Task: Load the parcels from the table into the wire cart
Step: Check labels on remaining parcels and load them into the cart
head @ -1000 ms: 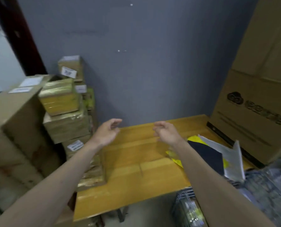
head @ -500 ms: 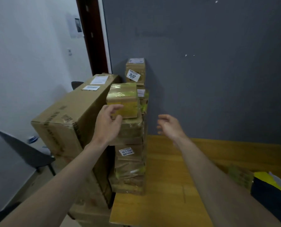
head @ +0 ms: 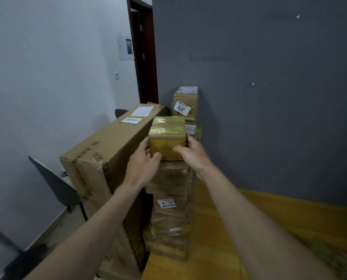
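Observation:
A small taped cardboard parcel (head: 167, 132) sits on top of a stack of parcels (head: 169, 211) at the left end of the wooden table (head: 239, 229). My left hand (head: 143, 165) grips its left side, thumb on the front face. My right hand (head: 193, 154) grips its right side, thumb across the front. Behind it stands a second stack topped by a parcel (head: 185, 102) with a white label. The wire cart is out of view.
A large cardboard box (head: 104, 164) stands upright just left of the table, touching the stack. A dark chair (head: 55, 184) is on the floor to the left. The grey wall runs behind the table. A taped parcel (head: 330, 257) lies at the lower right.
The view swung left from the table's middle toward the stack. Both hands reached forward and took hold of the top parcel, one on each side.

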